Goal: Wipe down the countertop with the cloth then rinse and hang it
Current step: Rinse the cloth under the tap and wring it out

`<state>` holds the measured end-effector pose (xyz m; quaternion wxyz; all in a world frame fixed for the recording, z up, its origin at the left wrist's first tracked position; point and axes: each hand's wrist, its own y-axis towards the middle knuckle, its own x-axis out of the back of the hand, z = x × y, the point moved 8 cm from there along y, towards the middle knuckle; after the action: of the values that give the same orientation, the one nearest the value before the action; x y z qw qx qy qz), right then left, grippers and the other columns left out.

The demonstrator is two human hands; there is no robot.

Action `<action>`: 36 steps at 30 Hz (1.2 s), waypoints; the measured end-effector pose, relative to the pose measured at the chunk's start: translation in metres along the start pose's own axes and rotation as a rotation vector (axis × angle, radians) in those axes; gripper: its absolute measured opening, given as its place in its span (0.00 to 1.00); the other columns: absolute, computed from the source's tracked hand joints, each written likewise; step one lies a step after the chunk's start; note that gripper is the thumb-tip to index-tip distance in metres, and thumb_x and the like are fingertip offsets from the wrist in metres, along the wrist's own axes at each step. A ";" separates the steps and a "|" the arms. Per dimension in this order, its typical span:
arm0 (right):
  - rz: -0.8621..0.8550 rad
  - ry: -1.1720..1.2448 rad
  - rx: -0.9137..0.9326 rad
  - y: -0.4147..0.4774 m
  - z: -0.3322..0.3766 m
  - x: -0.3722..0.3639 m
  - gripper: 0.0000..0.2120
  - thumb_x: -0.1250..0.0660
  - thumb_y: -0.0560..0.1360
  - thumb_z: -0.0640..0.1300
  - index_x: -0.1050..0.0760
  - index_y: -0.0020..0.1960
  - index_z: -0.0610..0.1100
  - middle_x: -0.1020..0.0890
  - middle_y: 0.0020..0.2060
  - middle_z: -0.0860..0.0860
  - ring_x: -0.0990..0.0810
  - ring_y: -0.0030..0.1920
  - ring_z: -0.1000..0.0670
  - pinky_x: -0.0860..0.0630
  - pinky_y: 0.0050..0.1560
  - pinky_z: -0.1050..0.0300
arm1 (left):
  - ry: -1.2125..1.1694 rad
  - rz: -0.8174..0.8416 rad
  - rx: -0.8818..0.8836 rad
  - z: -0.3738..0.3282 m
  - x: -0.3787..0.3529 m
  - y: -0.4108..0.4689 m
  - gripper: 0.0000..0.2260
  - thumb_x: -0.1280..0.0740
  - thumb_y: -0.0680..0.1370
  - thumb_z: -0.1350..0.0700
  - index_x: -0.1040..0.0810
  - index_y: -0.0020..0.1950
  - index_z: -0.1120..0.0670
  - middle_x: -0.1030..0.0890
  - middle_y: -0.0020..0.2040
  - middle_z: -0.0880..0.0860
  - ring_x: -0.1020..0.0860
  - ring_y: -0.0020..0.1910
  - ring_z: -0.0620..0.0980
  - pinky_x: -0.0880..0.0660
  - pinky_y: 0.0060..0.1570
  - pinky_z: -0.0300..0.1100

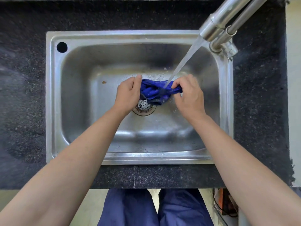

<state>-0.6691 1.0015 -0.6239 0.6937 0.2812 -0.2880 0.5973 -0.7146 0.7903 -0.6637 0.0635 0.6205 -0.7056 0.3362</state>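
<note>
Fingers [176, 84] of the right hand [189, 95] curl down and pinch the right end of one blue cloth [154, 92], while the fingers of the left hand [128, 92] are closed round its left end with the thumb lying along the top. Both hands are therefore closed on the same single cloth, which is bunched and twisted into a short roll stretched between them, with a darker grey edge hanging down at its lower side. It is held above the floor of the sink, just over the one round drain strainer [144, 105], whose perforated middle shows beneath the left hand. One stream of water [184, 61] runs slantwise down from the upper right and strikes the cloth near its right end, close to the right fingers; droplets are scattered on the steel around that spot. The stream comes from one steel tap [216, 25], whose spout reaches in from the top right corner beside a second, thinner steel tube. One stainless sink [53, 98] holds all of this, a single rectangular basin with one round dark hole in its upper left rim. Around the sink lies the dark speckled table [22, 88], which frames it on every side. Two bare forearms reach in from the lower corners, and two legs in blue trousers [130, 209] show below the table's front edge.
</note>
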 end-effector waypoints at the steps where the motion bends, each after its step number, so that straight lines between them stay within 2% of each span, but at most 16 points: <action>1: 0.043 -0.025 -0.005 -0.003 -0.003 -0.004 0.15 0.36 0.68 0.32 0.23 0.51 0.45 0.23 0.49 0.49 0.26 0.51 0.47 0.30 0.47 0.55 | -0.003 0.004 0.030 0.005 -0.002 -0.001 0.22 0.43 0.84 0.47 0.29 0.36 0.58 0.27 0.31 0.49 0.30 0.31 0.43 0.32 0.37 0.41; 3: 0.249 -0.032 -0.140 -0.013 -0.027 -0.025 0.25 0.35 0.69 0.33 0.26 0.64 0.48 0.22 0.56 0.47 0.25 0.56 0.45 0.26 0.54 0.51 | -0.029 0.029 0.140 0.030 -0.010 -0.004 0.17 0.41 0.83 0.45 0.29 0.38 0.53 0.25 0.34 0.48 0.27 0.34 0.45 0.30 0.40 0.43; 6: 0.592 -0.026 -0.473 -0.043 -0.070 -0.057 0.30 0.33 0.75 0.39 0.35 0.76 0.48 0.21 0.61 0.45 0.22 0.57 0.46 0.27 0.61 0.55 | -0.054 0.098 0.285 0.071 -0.021 -0.016 0.07 0.36 0.80 0.47 0.24 0.49 0.49 0.17 0.45 0.50 0.20 0.45 0.50 0.25 0.48 0.44; 9: 0.670 -0.168 -0.470 -0.059 -0.078 -0.067 0.28 0.32 0.76 0.46 0.34 0.75 0.47 0.24 0.62 0.45 0.24 0.61 0.44 0.28 0.62 0.53 | -0.043 0.191 0.276 0.084 -0.034 -0.029 0.17 0.31 0.78 0.49 0.24 0.65 0.53 0.19 0.57 0.51 0.21 0.56 0.49 0.26 0.60 0.43; 12: 0.641 -0.209 -0.428 -0.061 -0.070 -0.071 0.22 0.31 0.76 0.49 0.28 0.68 0.46 0.22 0.56 0.45 0.23 0.56 0.42 0.28 0.53 0.54 | 0.107 0.272 0.141 0.081 -0.049 -0.034 0.29 0.24 0.73 0.50 0.27 0.72 0.51 0.22 0.63 0.51 0.23 0.60 0.49 0.28 0.64 0.43; 13: 0.640 -0.216 -0.418 -0.061 -0.067 -0.072 0.16 0.31 0.75 0.48 0.25 0.62 0.47 0.21 0.52 0.46 0.22 0.53 0.42 0.28 0.48 0.55 | 0.175 0.302 0.109 0.080 -0.056 -0.036 0.31 0.23 0.72 0.50 0.28 0.72 0.50 0.21 0.61 0.51 0.22 0.58 0.49 0.27 0.63 0.42; 15: 0.678 -0.224 -0.394 -0.062 -0.061 -0.073 0.07 0.32 0.75 0.49 0.25 0.50 0.49 0.21 0.45 0.49 0.21 0.48 0.44 0.30 0.42 0.56 | 0.259 0.327 0.100 0.078 -0.065 -0.039 0.30 0.23 0.72 0.52 0.28 0.72 0.51 0.19 0.46 0.48 0.20 0.49 0.51 0.25 0.55 0.42; 17: 0.700 -0.176 -0.371 -0.062 -0.055 -0.071 0.07 0.31 0.74 0.51 0.23 0.49 0.49 0.20 0.44 0.50 0.21 0.47 0.46 0.29 0.43 0.56 | 0.303 0.283 0.115 0.078 -0.065 -0.040 0.22 0.25 0.73 0.54 0.23 0.66 0.53 0.23 0.35 0.45 0.21 0.43 0.51 0.26 0.49 0.42; 19: 0.573 -0.108 -0.326 -0.055 -0.049 -0.057 0.09 0.30 0.74 0.51 0.20 0.53 0.50 0.19 0.47 0.50 0.22 0.49 0.48 0.30 0.48 0.58 | 0.292 0.243 0.121 0.078 -0.061 -0.041 0.14 0.27 0.74 0.56 0.19 0.60 0.54 0.24 0.35 0.46 0.21 0.43 0.52 0.27 0.46 0.41; 22: 0.207 0.033 -0.295 -0.046 -0.045 -0.021 0.06 0.30 0.75 0.45 0.20 0.52 0.50 0.24 0.52 0.53 0.26 0.52 0.55 0.32 0.52 0.65 | 0.222 0.124 0.009 0.068 -0.042 -0.043 0.08 0.31 0.73 0.61 0.17 0.51 0.53 0.24 0.44 0.50 0.23 0.46 0.53 0.30 0.47 0.40; 25: 0.172 0.125 -0.263 -0.049 -0.040 -0.016 0.08 0.34 0.77 0.38 0.26 0.54 0.46 0.24 0.62 0.50 0.27 0.65 0.54 0.37 0.56 0.76 | 0.078 0.067 -0.074 0.050 -0.025 -0.049 0.07 0.36 0.71 0.58 0.20 0.46 0.52 0.19 0.49 0.49 0.23 0.47 0.47 0.28 0.48 0.40; 26: 0.189 0.155 -0.271 -0.051 -0.038 -0.018 0.08 0.35 0.77 0.37 0.28 0.56 0.45 0.21 0.60 0.48 0.25 0.64 0.50 0.35 0.54 0.73 | 0.036 0.075 -0.046 0.047 -0.021 -0.051 0.07 0.37 0.71 0.58 0.21 0.44 0.50 0.19 0.45 0.47 0.23 0.43 0.45 0.28 0.46 0.38; 28: 0.190 0.206 -0.304 -0.051 -0.030 -0.017 0.08 0.37 0.78 0.38 0.30 0.56 0.44 0.18 0.49 0.49 0.21 0.49 0.45 0.28 0.47 0.59 | -0.066 0.073 0.012 0.043 -0.017 -0.053 0.07 0.37 0.72 0.59 0.24 0.40 0.47 0.22 0.35 0.43 0.28 0.33 0.42 0.30 0.37 0.36; 30: 0.164 0.228 -0.315 -0.048 -0.020 -0.012 0.06 0.37 0.79 0.40 0.30 0.55 0.46 0.20 0.41 0.51 0.23 0.39 0.47 0.27 0.43 0.50 | -0.162 0.035 0.028 0.033 -0.010 -0.056 0.09 0.39 0.73 0.62 0.26 0.37 0.48 0.27 0.31 0.42 0.31 0.30 0.40 0.33 0.34 0.34; 33: 0.059 0.284 -0.301 -0.041 -0.004 0.000 0.03 0.36 0.78 0.43 0.29 0.50 0.49 0.23 0.36 0.58 0.27 0.35 0.54 0.30 0.39 0.57 | -0.248 -0.007 -0.012 0.010 -0.002 -0.060 0.06 0.41 0.72 0.61 0.28 0.37 0.53 0.28 0.31 0.42 0.32 0.32 0.41 0.34 0.34 0.33; 36: -0.066 0.395 -0.357 -0.030 0.003 0.011 0.04 0.35 0.76 0.42 0.28 0.46 0.51 0.23 0.35 0.62 0.26 0.37 0.60 0.31 0.41 0.65 | -0.284 -0.038 -0.057 -0.007 0.006 -0.057 0.06 0.42 0.72 0.61 0.27 0.38 0.55 0.28 0.32 0.43 0.31 0.33 0.41 0.34 0.35 0.33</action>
<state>-0.6384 1.0025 -0.6154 0.7943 0.0416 -0.2385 0.5573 -0.6654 0.7884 -0.6326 -0.0133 0.6730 -0.7049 0.2236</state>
